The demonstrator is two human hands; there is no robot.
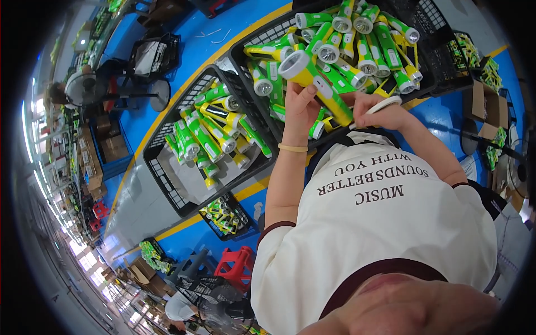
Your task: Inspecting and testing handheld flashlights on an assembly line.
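My left hand (pixel 301 109) is closed around a flashlight (pixel 324 89) with a white head and a yellow and green body. The flashlight is tilted, its head up and to the left, its tail toward my right hand. My right hand (pixel 382 113) is closed, its fingers close by the tail. A white thing with a rounded, loop-like end (pixel 384 104) is in this hand; its kind is unclear. Behind both hands, a black crate (pixel 237 56) is heaped with similar flashlights. A second black crate (pixel 184 204) to the left holds more flashlights on a light sheet.
A small crate of flashlights (pixel 226 215) and a red stool (pixel 235 265) are at the lower left. Farther left stands a fan (pixel 84 88). An open cardboard box (pixel 484 109) is at the right. Another person (pixel 180 307) is at the bottom left.
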